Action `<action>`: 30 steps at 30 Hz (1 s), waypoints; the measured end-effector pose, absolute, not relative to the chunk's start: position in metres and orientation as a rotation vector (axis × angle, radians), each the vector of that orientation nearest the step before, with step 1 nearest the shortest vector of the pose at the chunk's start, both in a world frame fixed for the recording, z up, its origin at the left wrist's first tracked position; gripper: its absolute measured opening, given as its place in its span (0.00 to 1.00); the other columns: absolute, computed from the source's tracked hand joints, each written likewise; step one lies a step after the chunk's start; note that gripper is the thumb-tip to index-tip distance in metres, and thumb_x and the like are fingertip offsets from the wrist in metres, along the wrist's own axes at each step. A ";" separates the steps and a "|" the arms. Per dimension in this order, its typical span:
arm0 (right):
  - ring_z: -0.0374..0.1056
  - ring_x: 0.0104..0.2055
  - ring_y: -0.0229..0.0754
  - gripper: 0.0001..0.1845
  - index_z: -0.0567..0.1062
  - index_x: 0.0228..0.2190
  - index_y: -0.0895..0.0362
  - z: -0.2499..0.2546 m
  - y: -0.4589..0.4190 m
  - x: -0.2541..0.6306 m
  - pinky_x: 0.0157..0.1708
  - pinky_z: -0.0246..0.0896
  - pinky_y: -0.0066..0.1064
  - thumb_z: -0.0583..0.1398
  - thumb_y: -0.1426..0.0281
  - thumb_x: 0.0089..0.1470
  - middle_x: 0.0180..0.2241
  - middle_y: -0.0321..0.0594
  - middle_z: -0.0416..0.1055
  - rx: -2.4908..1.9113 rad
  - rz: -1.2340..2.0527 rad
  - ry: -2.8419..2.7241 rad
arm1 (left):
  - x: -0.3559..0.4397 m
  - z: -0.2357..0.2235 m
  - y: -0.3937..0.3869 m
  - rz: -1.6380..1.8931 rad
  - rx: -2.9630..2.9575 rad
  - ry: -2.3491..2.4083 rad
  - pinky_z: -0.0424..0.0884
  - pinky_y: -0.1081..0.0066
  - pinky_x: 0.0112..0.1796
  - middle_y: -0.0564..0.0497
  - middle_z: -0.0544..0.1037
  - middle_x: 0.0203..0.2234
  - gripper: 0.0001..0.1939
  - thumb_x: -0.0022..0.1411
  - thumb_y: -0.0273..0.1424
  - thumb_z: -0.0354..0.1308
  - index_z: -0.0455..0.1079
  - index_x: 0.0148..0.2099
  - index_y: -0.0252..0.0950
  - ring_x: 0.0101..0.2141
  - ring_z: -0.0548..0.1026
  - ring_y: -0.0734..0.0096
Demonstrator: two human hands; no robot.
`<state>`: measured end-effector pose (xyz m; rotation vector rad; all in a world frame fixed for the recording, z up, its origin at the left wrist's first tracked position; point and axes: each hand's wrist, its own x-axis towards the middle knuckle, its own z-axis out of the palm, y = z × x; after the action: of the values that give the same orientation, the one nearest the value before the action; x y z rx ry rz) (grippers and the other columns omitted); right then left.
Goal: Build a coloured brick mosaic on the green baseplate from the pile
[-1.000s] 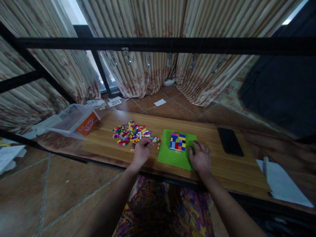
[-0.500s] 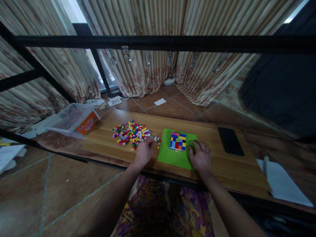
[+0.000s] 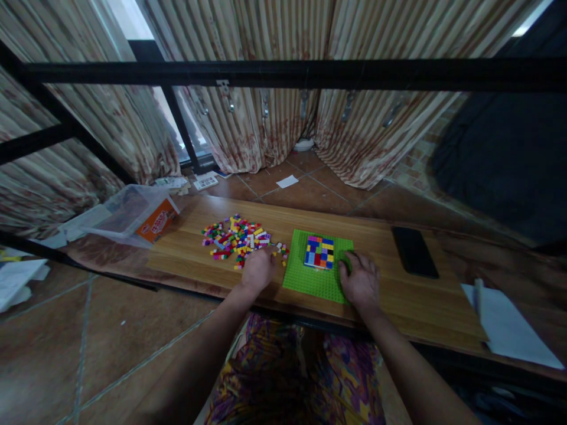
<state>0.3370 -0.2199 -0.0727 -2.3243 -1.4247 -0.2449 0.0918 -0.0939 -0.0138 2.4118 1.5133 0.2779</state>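
At the near right edge of the loose toy bricks is my left hand, its fingers curled together and pointing down. Whatever may be between its fingertips is hidden. A green studded baseplate lies to the right of that hand. On it sits a square block of colourful bricks, with a small green gap showing in its upper middle. My right hand rests over the baseplate's right edge, fingers apart, thumb toward the block, with nothing seen in it.
A black phone lies on the wooden board at the right. Beyond the board's right end are white papers. A clear plastic box with an orange label stands at the left. A black metal bar crosses behind the board.
My left hand has turned slightly and its fingers have moved a little left, down toward the bricks. My right hand, the baseplate and the block have stayed in place.
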 end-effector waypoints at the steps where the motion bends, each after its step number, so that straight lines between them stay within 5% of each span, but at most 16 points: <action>1: 0.61 0.54 0.54 0.23 0.73 0.51 0.58 -0.072 -0.220 0.337 0.55 0.52 0.46 0.50 0.61 0.62 0.52 0.50 0.70 -2.329 -0.240 -1.424 | 0.091 -0.013 -0.094 0.267 2.422 1.518 0.71 0.70 0.46 0.47 0.82 0.39 0.19 0.62 0.26 0.49 0.74 0.51 0.41 0.42 0.78 0.65; 10: 0.61 0.55 0.55 0.23 0.73 0.51 0.58 -0.072 -0.220 0.336 0.55 0.53 0.47 0.50 0.60 0.62 0.53 0.50 0.69 -2.329 -0.234 -1.422 | 0.091 -0.012 -0.093 0.307 2.425 1.442 0.69 0.72 0.44 0.47 0.81 0.41 0.17 0.62 0.24 0.49 0.75 0.48 0.40 0.41 0.78 0.67; 17: 0.61 0.55 0.55 0.23 0.72 0.52 0.58 -0.071 -0.220 0.336 0.55 0.53 0.48 0.51 0.61 0.61 0.53 0.51 0.69 -2.326 -0.211 -1.406 | 0.094 -0.019 -0.099 0.691 1.983 1.295 0.70 0.71 0.42 0.49 0.81 0.33 0.09 0.60 0.30 0.55 0.78 0.36 0.36 0.36 0.77 0.69; 30: 0.61 0.54 0.54 0.22 0.73 0.51 0.57 -0.069 -0.219 0.335 0.54 0.53 0.46 0.51 0.60 0.62 0.53 0.49 0.70 -2.330 -0.222 -1.409 | 0.121 -0.016 -0.112 0.752 1.457 0.897 0.75 0.71 0.35 0.48 0.79 0.34 0.12 0.60 0.27 0.53 0.75 0.44 0.34 0.30 0.76 0.74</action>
<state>0.3353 -0.2194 -0.0693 -2.3305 -1.4087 -0.2216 0.1213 -0.1124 -0.0157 1.4573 0.8970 0.7524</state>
